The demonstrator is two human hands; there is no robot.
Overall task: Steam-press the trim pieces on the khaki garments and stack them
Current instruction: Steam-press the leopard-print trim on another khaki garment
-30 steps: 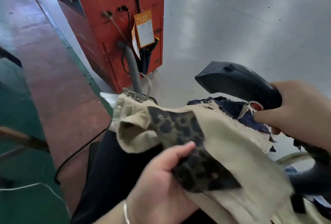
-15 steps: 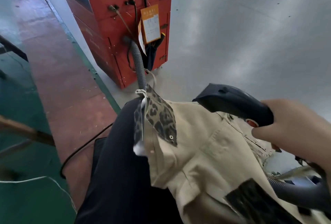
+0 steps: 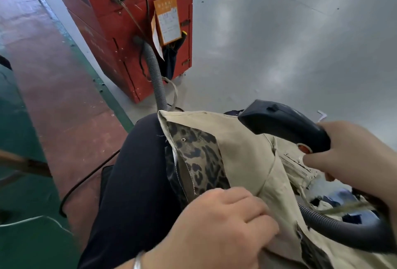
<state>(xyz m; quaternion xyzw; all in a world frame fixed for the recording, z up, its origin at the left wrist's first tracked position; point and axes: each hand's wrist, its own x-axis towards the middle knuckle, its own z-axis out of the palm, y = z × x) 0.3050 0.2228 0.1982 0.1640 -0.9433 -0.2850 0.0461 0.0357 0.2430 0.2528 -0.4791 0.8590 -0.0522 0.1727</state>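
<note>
Holding the dark steam iron [image 3: 285, 125] by its handle, your right hand [image 3: 352, 161] keeps its nose raised just above the khaki garment [image 3: 245, 157], which is draped over your dark-trousered leg [image 3: 137, 178]. Your left hand [image 3: 219, 230] rests knuckles-up on the cloth with fingers curled into the fabric, just beside the leopard-print trim [image 3: 199, 157] lying along the garment's left edge. A grey ribbed hose [image 3: 343, 232] runs from the iron under your right wrist. A red machine [image 3: 129, 32] stands on the floor ahead.
</note>
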